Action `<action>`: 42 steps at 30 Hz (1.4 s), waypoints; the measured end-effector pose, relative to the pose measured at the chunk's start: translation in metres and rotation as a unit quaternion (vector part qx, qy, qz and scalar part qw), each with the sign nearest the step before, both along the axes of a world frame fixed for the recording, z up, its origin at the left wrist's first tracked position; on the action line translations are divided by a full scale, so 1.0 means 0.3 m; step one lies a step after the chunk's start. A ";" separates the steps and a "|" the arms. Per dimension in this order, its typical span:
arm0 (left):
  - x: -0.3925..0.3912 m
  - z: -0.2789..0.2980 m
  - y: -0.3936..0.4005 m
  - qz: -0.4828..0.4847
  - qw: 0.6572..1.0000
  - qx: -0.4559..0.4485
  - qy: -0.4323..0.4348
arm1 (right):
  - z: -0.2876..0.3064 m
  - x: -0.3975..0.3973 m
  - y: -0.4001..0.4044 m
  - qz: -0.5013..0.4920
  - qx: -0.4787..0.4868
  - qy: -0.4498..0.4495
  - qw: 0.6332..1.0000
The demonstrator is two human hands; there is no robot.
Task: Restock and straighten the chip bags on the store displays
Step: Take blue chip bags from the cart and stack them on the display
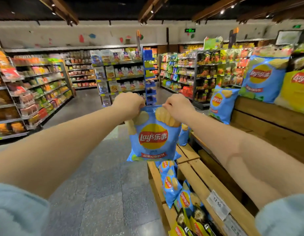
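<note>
A blue Lay's chip bag [153, 135] hangs upright in the air in front of me. My left hand [129, 103] pinches its top left corner and my right hand [179, 107] pinches its top right corner. The bag hangs above the near left end of a stepped wooden display [204, 178]. In the display's low front trough lie more blue bags [170, 183] and some yellow-and-black bags [187, 223]. On the upper step stand a blue bag [222, 103], a big blue bag [264, 77] and a big yellow bag [296, 87].
A price tag [218, 204] hangs on the display's front rail. A grey tiled aisle [100, 184] runs ahead on the left. Stocked shelves [33, 92] line the left side, further shelf units [119, 77] stand ahead, and a blue rack [149, 79] rises behind the held bag.
</note>
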State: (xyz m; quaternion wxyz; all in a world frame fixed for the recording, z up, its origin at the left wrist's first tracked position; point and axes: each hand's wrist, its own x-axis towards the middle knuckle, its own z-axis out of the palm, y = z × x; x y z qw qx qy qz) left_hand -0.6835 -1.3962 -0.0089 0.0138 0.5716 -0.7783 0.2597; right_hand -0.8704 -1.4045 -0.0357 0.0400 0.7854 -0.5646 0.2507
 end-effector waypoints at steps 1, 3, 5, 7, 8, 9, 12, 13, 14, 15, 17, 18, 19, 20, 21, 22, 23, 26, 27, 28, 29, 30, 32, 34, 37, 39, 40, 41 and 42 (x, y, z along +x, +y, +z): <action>-0.008 0.004 -0.084 -0.021 1.000 0.004 0.000 | -0.002 -0.008 -0.057 -0.020 -0.002 -0.004 1.000; -0.032 0.029 -0.246 -0.060 0.998 0.005 0.008 | 0.014 -0.028 -0.159 -0.062 -0.015 -0.007 0.998; -0.065 0.051 -0.389 -0.089 0.996 0.010 0.004 | 0.030 -0.051 -0.254 -0.101 -0.025 -0.005 0.995; -0.109 0.064 -0.513 -0.125 0.992 0.013 0.007 | 0.046 -0.083 -0.338 -0.135 -0.030 0.002 0.990; -0.134 0.065 -0.571 -0.143 0.989 0.011 0.018 | 0.054 -0.103 -0.380 -0.154 -0.032 0.008 0.988; -0.159 0.063 -0.629 -0.161 0.986 0.009 0.027 | 0.060 -0.126 -0.422 -0.176 -0.032 0.012 0.984; -0.239 0.047 -0.778 -0.217 0.975 0.001 0.039 | 0.060 -0.195 -0.530 -0.233 -0.024 0.040 0.971; -0.268 0.038 -0.824 -0.234 0.971 0.000 0.040 | 0.056 -0.220 -0.563 -0.242 -0.025 0.049 0.969; -0.296 0.031 -0.868 -0.249 0.968 0.001 0.040 | 0.050 -0.246 -0.594 -0.247 -0.029 0.056 0.967; -0.325 0.026 -0.908 -0.259 0.965 0.005 0.041 | 0.044 -0.273 -0.624 -0.253 -0.032 0.058 0.965; -0.382 0.023 -0.991 -0.283 0.957 0.029 0.050 | 0.037 -0.328 -0.673 -0.270 -0.033 0.061 0.960; -0.411 0.024 -1.032 -0.298 0.952 0.041 0.054 | 0.034 -0.353 -0.696 -0.279 -0.040 0.068 0.957; -0.440 0.026 -1.069 -0.313 0.947 0.046 0.055 | 0.034 -0.377 -0.717 -0.288 -0.047 0.076 0.953; -0.469 0.029 -1.101 -0.326 0.943 0.045 0.056 | 0.037 -0.402 -0.735 -0.298 -0.054 0.084 0.949; -0.496 0.032 -1.129 -0.340 0.937 0.041 0.059 | 0.039 -0.426 -0.751 -0.309 -0.059 0.089 0.945; -0.523 0.033 -1.153 -0.357 0.931 0.038 0.068 | 0.041 -0.451 -0.766 -0.320 -0.064 0.093 0.941; -0.549 0.031 -1.178 -0.376 0.922 0.040 0.080 | 0.041 -0.474 -0.780 -0.332 -0.066 0.094 0.936; -0.629 0.012 -1.245 -0.422 0.898 0.065 0.105 | 0.031 -0.539 -0.809 -0.365 -0.064 0.108 0.923; -0.661 0.008 -1.270 -0.432 0.893 0.071 0.101 | 0.029 -0.560 -0.815 -0.374 -0.061 0.110 0.919; -0.695 0.005 -1.292 -0.445 0.888 0.071 0.096 | 0.026 -0.582 -0.819 -0.383 -0.060 0.111 0.915; -0.730 0.002 -1.310 -0.460 0.881 0.064 0.094 | 0.024 -0.606 -0.821 -0.393 -0.060 0.108 0.911; -0.767 0.000 -1.325 -0.478 0.872 0.051 0.096 | 0.024 -0.630 -0.821 -0.405 -0.062 0.106 0.906; -0.834 -0.003 -1.344 -0.508 0.854 0.032 0.105 | 0.020 -0.682 -0.816 -0.440 -0.065 0.107 0.889; -0.897 -0.013 -1.360 -0.541 0.835 0.019 0.104 | 0.018 -0.729 -0.809 -0.471 -0.060 0.115 0.873; -0.987 -0.021 -1.387 -0.580 0.808 0.023 0.100 | 0.022 -0.784 -0.802 -0.511 -0.050 0.117 0.850; -1.049 -0.028 -1.407 -0.584 0.802 0.033 0.123 | 0.025 -0.816 -0.798 -0.540 -0.047 0.120 0.832; -1.078 -0.034 -1.416 -0.583 0.801 0.040 0.134 | 0.023 -0.833 -0.795 -0.554 -0.050 0.121 0.822; -1.106 -0.039 -1.424 -0.585 0.797 0.047 0.143 | 0.019 -0.851 -0.791 -0.565 -0.057 0.119 0.814; -1.132 -0.046 -1.430 -0.594 0.787 0.054 0.155 | 0.014 -0.868 -0.785 -0.576 -0.065 0.117 0.806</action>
